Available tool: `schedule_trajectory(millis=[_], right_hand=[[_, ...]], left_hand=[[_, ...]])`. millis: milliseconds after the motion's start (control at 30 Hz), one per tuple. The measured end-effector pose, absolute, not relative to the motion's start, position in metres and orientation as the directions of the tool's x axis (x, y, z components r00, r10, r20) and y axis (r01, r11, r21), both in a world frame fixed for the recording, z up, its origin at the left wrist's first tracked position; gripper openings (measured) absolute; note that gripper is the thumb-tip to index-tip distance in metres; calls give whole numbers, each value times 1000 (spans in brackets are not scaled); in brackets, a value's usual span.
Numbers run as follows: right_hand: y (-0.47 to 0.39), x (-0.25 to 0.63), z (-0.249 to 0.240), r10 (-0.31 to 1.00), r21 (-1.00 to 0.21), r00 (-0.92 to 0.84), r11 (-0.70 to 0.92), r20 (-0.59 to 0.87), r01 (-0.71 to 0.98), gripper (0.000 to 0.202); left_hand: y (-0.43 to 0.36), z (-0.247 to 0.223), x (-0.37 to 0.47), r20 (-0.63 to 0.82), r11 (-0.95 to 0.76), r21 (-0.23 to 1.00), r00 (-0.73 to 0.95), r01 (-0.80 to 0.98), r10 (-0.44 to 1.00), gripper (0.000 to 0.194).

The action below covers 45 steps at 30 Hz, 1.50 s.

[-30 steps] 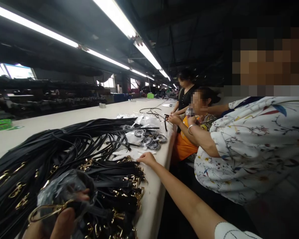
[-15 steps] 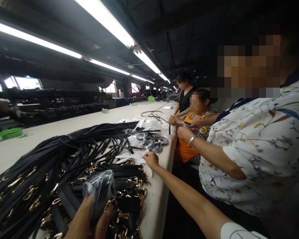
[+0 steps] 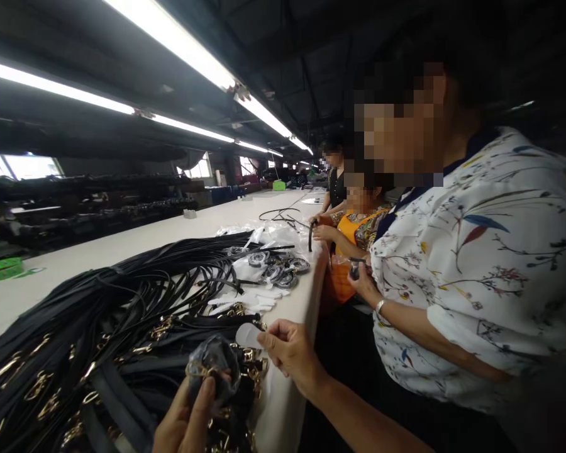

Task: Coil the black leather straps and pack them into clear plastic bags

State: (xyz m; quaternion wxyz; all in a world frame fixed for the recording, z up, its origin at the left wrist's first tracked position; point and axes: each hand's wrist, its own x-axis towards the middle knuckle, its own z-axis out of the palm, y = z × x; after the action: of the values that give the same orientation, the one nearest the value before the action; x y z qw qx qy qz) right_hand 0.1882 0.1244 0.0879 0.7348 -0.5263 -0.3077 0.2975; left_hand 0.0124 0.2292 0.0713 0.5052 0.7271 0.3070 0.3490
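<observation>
In my left hand (image 3: 186, 418), closed, is a coiled black strap (image 3: 225, 362) in clear plastic film with gold hardware near my thumb. My right hand (image 3: 293, 353) pinches a small white piece with a rounded end (image 3: 248, 336), perhaps paper or film, just beyond the coil. Below and left of my hands spreads a large heap of black straps (image 3: 122, 283) with gold snap hooks. White strips or sheets (image 3: 255, 298) lie past my right hand. Farther along rest several wrapped coiled straps (image 3: 283, 275).
Down the room runs a long pale table (image 3: 170, 228), its right edge beside my right arm. Close on the right stands a co-worker in a floral shirt (image 3: 476, 251), holding a small dark item. Other people work beyond. At far left sits a green object (image 3: 2, 270).
My right hand has come back from the white strips toward my left, now holding a small white piece. The wrapped strap has turned and shifted right. The co-worker's hands have lowered.
</observation>
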Motion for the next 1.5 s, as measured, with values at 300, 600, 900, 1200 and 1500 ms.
schedule_trajectory(millis=[300,600,900,1200,1500], right_hand=[[91,168,79,662,-910,644,150,383,387,20],[70,157,52,612,-589,396,144,684,795,19],[84,140,56,901,-980,400,196,166,-36,20],[93,120,40,989,-924,-89,75,116,-376,33],[103,91,25,991,-944,-114,24,65,-330,46]], left_hand=[[177,86,26,335,-554,827,712,91,617,33],[164,57,16,575,-894,427,721,138,385,35],[152,61,-5,571,-865,448,671,228,473,32],[156,56,-48,542,-772,534,561,346,626,28],[152,60,-71,337,-636,711,649,298,682,26]])
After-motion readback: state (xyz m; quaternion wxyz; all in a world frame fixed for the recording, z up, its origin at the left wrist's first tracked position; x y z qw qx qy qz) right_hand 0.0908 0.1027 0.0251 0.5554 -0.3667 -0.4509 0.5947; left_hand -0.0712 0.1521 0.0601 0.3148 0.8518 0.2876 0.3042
